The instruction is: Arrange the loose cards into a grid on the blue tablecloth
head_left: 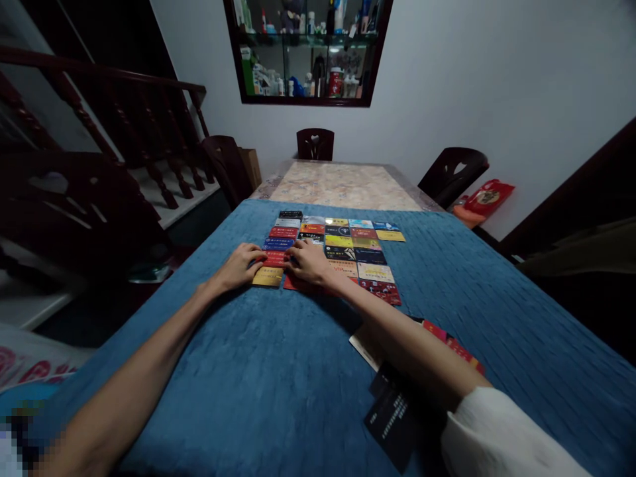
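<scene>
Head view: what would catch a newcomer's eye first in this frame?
The grid of colourful cards laid in rows on the blue cloth at mid-table stands out most. Both bare hands rest on its near left corner: the left hand beside a gold card, the right hand over red cards. Under the right forearm, near the table's front edge, lies a loose scatter of dark and red cards.

Open blue cloth (258, 371) is found between the near edge and the grid of cards (342, 248). Passage at near right is obstructed by loose cards (397, 417). Bare tabletop (342, 185) beyond the grid is unobstructed; chairs (315, 144) are set around it.
</scene>
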Available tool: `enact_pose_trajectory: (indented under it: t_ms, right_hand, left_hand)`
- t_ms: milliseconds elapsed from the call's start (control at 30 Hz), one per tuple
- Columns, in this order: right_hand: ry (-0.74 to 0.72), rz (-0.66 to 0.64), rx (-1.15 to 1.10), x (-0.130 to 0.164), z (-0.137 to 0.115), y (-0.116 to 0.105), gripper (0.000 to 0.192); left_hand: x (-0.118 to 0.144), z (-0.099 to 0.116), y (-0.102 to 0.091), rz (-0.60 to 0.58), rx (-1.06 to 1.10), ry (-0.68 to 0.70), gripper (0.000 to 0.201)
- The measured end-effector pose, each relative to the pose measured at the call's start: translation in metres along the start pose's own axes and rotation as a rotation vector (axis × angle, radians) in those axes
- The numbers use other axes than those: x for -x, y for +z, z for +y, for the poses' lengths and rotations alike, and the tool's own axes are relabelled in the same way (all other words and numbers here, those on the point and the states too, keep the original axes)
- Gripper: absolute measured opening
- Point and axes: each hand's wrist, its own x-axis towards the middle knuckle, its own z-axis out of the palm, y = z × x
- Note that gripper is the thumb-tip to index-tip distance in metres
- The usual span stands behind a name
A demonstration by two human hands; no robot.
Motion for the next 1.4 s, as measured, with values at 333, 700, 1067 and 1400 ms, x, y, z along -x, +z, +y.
enact_pose_trajectory:
  t_ms: [333,700,1067,1400]
  right_hand:
    - [-0.036,0.006,0.014,0.029,0.027,-0.03,0.031]
    - [-0.079,0.065,-0.021,0.091,0.066,-0.052,0.024]
    - [-0.043,0.103,-0.084,0.154,0.096,-0.057,0.022]
    - [0.004,0.156,-0.158,0.201,0.12,-0.057,0.023]
  left_hand:
    - [-0.006,0.015,-0.003,0.139,-0.004,0.066,0.031]
    - [-0.019,0.068,-0.008,0.14,0.028,0.208,0.024]
    - [-0.031,0.156,0.015,0.026,0.085,0.466,0.02]
    - [-0.046,0.233,0.044,-0.067,0.135,0.698,0.017]
